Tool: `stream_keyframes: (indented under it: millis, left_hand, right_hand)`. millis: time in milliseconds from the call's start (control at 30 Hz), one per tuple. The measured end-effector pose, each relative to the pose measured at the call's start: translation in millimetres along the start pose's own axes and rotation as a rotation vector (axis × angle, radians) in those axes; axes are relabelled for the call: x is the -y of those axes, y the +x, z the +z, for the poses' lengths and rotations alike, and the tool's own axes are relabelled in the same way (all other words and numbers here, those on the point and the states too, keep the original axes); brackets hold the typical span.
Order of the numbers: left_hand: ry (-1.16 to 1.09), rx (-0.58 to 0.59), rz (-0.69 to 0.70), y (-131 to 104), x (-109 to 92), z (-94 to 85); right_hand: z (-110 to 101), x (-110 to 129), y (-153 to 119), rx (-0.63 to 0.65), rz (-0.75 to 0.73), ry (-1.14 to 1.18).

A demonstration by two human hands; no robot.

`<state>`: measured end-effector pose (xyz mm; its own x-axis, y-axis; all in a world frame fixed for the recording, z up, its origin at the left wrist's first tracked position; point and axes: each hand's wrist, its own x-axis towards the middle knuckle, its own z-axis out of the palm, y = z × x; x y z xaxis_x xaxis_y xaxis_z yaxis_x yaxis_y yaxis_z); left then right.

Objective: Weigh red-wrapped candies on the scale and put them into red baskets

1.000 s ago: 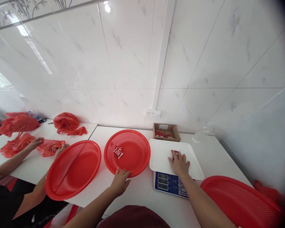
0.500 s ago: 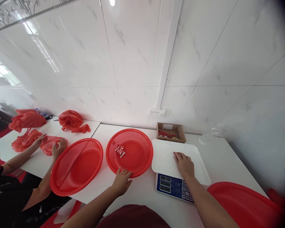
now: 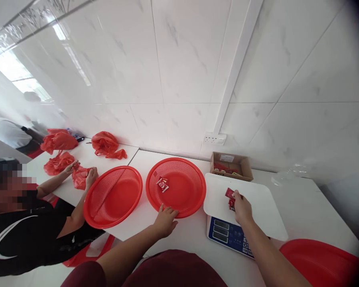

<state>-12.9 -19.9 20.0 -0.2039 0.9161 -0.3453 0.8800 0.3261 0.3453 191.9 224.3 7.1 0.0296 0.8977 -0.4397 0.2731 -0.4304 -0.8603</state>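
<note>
My right hand (image 3: 243,206) is closed on small red packets (image 3: 231,197), held over the white tray (image 3: 257,203) of a digital scale (image 3: 224,232). How many packets it holds I cannot tell. My left hand (image 3: 166,221) lies with its fingers apart across the near rim of a red plastic basket (image 3: 179,161). A few red-and-white wrapped packets (image 3: 162,184) sit inside that basket, toward its left side. Behind the scale, a small cardboard box (image 3: 245,169) holds more red packets.
A second red basket (image 3: 92,223) stands to the left, and a large red tub (image 3: 317,255) is at the lower right. Farther left, a co-worker (image 3: 24,239) handles a red plastic bag (image 3: 79,177). Clear plastic (image 3: 287,175) lies near the wall.
My right hand has lifted from the scale tray, and red packets now show in its fingers. The view has shifted left, while my left hand stays at the basket rim.
</note>
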Motion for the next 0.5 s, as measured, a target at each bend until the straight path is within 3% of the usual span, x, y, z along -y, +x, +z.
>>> stream_keyframes:
  millis: [67, 233, 367, 500]
  left_hand:
    - [0.006, 0.004, 0.004, 0.2, 0.2, 0.0]
    - [0.016, 0.032, 0.029, -1.8, -1.1, -3.6]
    - [0.018, 0.034, 0.047, -4.2, -0.2, -3.6]
    - [0.036, 0.025, 0.055, -4.6, 1.0, -3.5]
  right_hand:
    - [26.0, 5.6, -16.9, 0.127, 0.129, 0.248]
    - [69.2, 29.8, -51.2, 0.403, 0.164, 0.424]
    - [68.3, 50.4, -73.9, 0.649, 0.2, 0.497]
    - [52.5, 57.1, -88.8, 0.673, 0.251, 0.502]
